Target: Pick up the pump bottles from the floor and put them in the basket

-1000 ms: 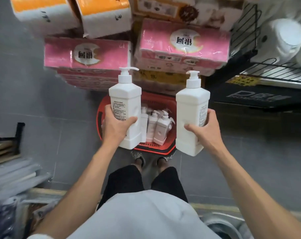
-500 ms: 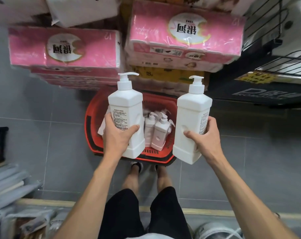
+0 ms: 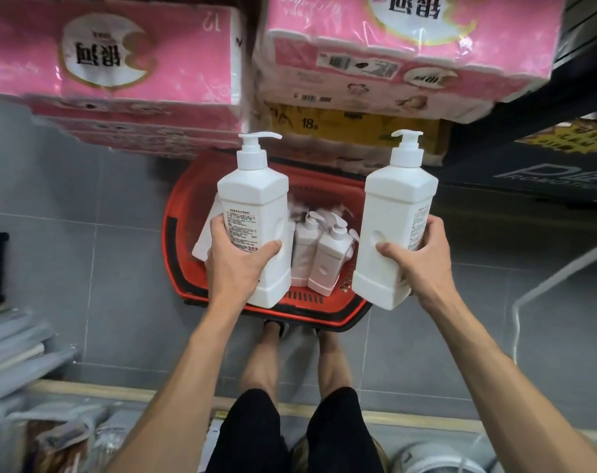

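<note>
Left hand (image 3: 237,264) is wrapped round the lower half of the left bottle (image 3: 256,199) - thumb across the front face just under the printed label, fingers round the far side. The right hand (image 3: 418,257) clamps the right bottle (image 3: 392,206) the same way, thumb beside the round dimple, fingers over the label edge. Both grips sit low on the body, so the pump heads stand up free and neither nozzle is pressed. Both bottles are upright, held in the air above the red basket (image 3: 174,240), which sits on the grey tile floor (image 3: 85,268) just ahead of the person's feet (image 3: 277,327). The left bottle hangs over the basket's left-middle; the right one is over the right rim or slightly outside it, can't tell from this angle. Inside, a few pump bottles (image 3: 331,257) stand packed tog. toward right-centre, w/ another white one showing at the left wall behind the left hand. Judgement: the step in hand is the lowering-in. It's prob. best done w/ hands spread, each bottle going down base-first onto bare mesh, not onto the nozzles already there. The near-left part looks the likeliest gap, though the left bottle hides most of it. Let go only once a base is seated - a tall bottle dropped early may tip and knock the group over. The pink tissue packs (image 3: 119,63) and a yellow pack (image 3: 341,124) crowd the far rim in this view, so approach from the near side.
</note>
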### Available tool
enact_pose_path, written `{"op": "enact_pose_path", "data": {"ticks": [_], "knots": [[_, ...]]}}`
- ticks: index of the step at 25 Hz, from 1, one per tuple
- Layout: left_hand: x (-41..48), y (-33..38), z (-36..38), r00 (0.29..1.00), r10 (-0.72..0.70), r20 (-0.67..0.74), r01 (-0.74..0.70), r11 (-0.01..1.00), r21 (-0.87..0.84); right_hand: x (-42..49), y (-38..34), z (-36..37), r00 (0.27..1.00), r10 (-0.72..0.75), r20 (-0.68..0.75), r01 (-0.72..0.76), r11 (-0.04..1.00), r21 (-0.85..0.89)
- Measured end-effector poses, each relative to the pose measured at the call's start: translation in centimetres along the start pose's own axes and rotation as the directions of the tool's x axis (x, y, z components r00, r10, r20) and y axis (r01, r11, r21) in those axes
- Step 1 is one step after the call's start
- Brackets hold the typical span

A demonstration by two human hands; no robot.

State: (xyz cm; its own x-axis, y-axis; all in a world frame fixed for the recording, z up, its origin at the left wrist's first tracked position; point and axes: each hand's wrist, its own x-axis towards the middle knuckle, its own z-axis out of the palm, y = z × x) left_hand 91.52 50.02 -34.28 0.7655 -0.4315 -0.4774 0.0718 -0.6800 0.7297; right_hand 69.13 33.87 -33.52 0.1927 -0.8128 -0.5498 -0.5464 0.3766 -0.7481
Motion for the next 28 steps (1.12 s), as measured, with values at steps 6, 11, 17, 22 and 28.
{"op": "enact_pose_path", "data": {"ticks": [6, 11, 17, 22, 28], "knots": [[2.0, -2.0, -0.6, 1.0, 0.004, -0.004, -0.004, 0.997, 0.08, 4.6, -0.1, 1.4, 0.99, -0.082, 0.118, 0.095, 0.99, -0.109], [3.3, -3.1, -0.8, 1.0, -0.013, -0.015, 0.015, 0.995, 0.097, 8.7, -1.1, 2.1, 0.967, -0.153, 0.206, 0.2, 0.952, -0.233], [4.7, -4.4, -0.3, 1.0, -0.018, 0.009, 0.017, 0.992, 0.122, 11.5, -1.7, 4.3, 0.937, -0.164, 0.31, 0.279, 0.883, -0.377], [6.3, -6.5, 0.3, 0.999, -0.052, 0.017, 0.049, 0.988, 0.147, 12.1, -0.7, 6.5, 0.923, -0.128, 0.363, 0.292, 0.847, -0.444], [8.2, -9.2, 0.8, 0.992, -0.124, 0.011, 0.121, 0.98, 0.16, 12.5, 0.9, 8.8, 0.909, -0.077, 0.41, 0.301, 0.801, -0.517]]}}
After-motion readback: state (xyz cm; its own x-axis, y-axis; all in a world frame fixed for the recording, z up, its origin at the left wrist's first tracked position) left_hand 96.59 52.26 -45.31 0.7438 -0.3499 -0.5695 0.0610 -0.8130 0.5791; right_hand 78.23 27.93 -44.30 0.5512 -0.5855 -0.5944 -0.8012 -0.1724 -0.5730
